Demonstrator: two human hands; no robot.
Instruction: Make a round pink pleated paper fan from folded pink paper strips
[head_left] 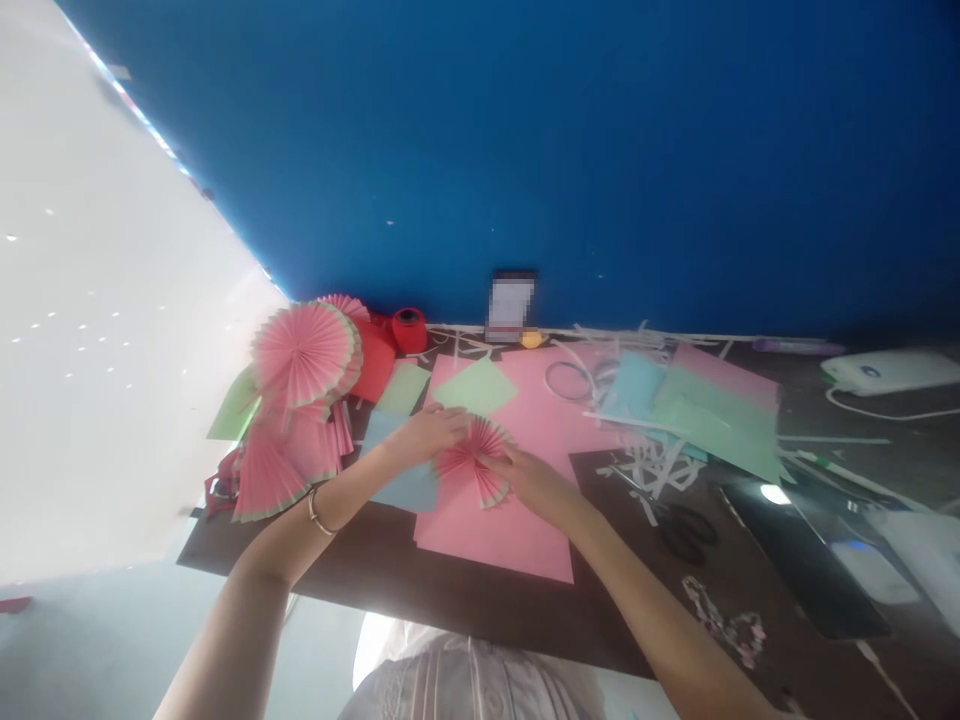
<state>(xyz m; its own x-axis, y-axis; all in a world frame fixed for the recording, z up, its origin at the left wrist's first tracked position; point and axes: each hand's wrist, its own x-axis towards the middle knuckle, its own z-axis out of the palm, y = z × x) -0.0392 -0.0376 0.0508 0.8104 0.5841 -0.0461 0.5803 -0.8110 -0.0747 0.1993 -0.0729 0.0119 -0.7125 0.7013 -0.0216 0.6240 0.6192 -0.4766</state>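
Note:
A small pleated paper fan (pixel 487 437), pink with a green edge, lies spread over pink paper sheets (pixel 495 540) in front of me. A gap shows at its lower left, so the round is not fully closed. My left hand (pixel 435 432) has its fingers closed on the upper left edge of the fan. From the right, my right hand (pixel 529 480) pinches it near the centre, thumb and fingers together. Under my left wrist lies a light blue sheet (pixel 405 490); a green square (pixel 476 385) is just beyond the fan.
Finished pleated rosettes (pixel 304 350) are heaped at the left beside a red roll (pixel 409 330). To the right are coloured sheets (pixel 720 415), white paper strips (pixel 660 465), scissors (pixel 682 530), a dark phone (pixel 810 560) and a beaded string (pixel 724 625). A blue wall (pixel 570 150) rises behind the table.

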